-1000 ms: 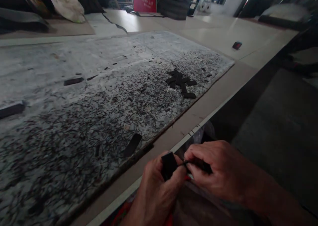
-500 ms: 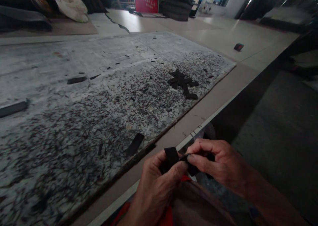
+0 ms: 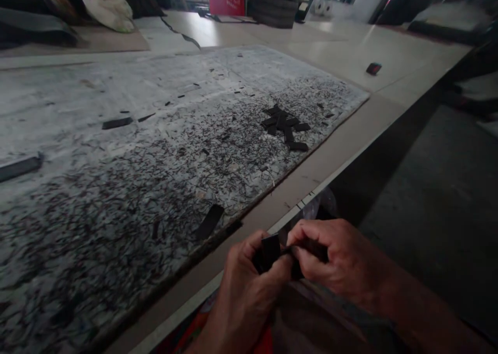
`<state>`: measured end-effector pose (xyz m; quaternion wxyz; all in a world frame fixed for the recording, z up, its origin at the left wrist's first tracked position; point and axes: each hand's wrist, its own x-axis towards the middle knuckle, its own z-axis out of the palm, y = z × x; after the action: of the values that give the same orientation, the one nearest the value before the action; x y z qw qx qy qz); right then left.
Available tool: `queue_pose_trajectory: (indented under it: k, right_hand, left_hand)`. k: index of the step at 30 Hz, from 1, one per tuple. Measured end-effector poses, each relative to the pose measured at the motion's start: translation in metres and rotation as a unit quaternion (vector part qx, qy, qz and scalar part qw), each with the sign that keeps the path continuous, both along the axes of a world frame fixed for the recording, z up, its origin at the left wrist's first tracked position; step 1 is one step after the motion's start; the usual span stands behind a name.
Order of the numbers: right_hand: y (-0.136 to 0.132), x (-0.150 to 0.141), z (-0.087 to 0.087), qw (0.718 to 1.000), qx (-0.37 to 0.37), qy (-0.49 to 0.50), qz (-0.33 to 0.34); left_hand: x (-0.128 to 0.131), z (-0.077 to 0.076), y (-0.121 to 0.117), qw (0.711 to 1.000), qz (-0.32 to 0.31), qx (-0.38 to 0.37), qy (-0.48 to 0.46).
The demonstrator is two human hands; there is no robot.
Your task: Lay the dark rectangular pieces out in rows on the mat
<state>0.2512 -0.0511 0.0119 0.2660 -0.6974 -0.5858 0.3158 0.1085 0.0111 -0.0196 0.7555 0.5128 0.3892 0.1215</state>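
1. Left hand (image 3: 252, 278): fingers closed around a small black piece (image 3: 271, 247), its flat end standing up above the thumb; it is held just off the tabletop (image 3: 389, 110), by the near edge;
2. Right hand (image 3: 338, 258): thumb and fingertips pinched together on a dark bit (image 3: 288, 249) beside that piece; whether the two are joined, I cannot tell;
3. On the scrap-strewn sheet (image 3: 128, 97): a loose black strip (image 3: 210, 221) near the left hand; farther off, a pile of black pieces (image 3: 280, 121).
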Motion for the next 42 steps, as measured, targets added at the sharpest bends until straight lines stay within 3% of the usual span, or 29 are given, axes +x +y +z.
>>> queue_pose_trajectory:
  k: [4, 8, 14, 19, 28, 37, 42]
  right_hand:
    - [-0.001, 0.005, 0.001, 0.996, -0.046, 0.081, 0.007]
    - [-0.001, 0.01, 0.003, 0.963, -0.109, 0.243, -0.035]
    - [0.003, 0.009, -0.004, 0.954, -0.115, 0.273, -0.05]
    - [0.004, 0.011, -0.005, 0.927, -0.116, 0.353, -0.055]
    - [0.006, 0.012, -0.01, 0.938, -0.108, 0.327, -0.037]
    - [0.007, 0.012, -0.01, 0.942, -0.114, 0.314, -0.034]
    - [0.008, 0.012, -0.013, 0.927, -0.117, 0.355, -0.028]
  left_hand:
    - [0.001, 0.002, 0.002, 0.999, 0.018, -0.034, -0.011]
    - [0.0, 0.005, 0.005, 0.991, 0.041, -0.112, -0.056]
    - [0.001, 0.004, 0.004, 0.988, 0.054, -0.123, -0.077]
    - [0.0, 0.008, 0.007, 0.986, 0.088, -0.128, -0.062]
    - [-0.002, 0.008, 0.01, 0.988, 0.043, -0.143, -0.041]
    - [-0.004, 0.002, 0.007, 0.987, 0.059, -0.139, -0.058]
    - [-0.004, 0.002, 0.008, 0.981, 0.048, -0.169, -0.083]
